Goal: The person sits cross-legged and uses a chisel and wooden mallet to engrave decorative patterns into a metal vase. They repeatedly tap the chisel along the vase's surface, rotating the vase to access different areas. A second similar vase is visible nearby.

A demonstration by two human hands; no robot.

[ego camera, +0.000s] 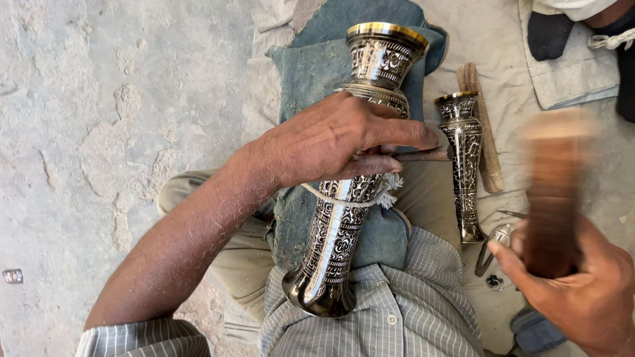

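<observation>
Brass gleams at the gold rim of the large engraved vase [344,198], a tall black-and-silver piece lying lengthwise across the person's lap — flared mouth pointing away, rounded base close against the striped shirt [397,311]. It rests on a blue-green cloth pad [311,79] spread over the thigh, and a white cord [370,196] is looped around its narrow middle. The left hand [337,142] lies over the vase's upper body, fingers clenched around a thin dark chisel [423,155] whose tip points to the right, just beside the vase's neck. The right hand [582,291] is raised at the lower right, gripping a wooden mallet [552,192] that is blurred with motion — its head stands upright, well apart from the chisel. Between the two hands a smaller engraved vase [465,165] of the same pattern lies on the pale ground cloth [503,39], with a wooden stick [486,132] touching its far side. Small metal tools [493,248] lie near its base, too small to tell apart. Rough concrete floor [99,132] fills the left side.
</observation>
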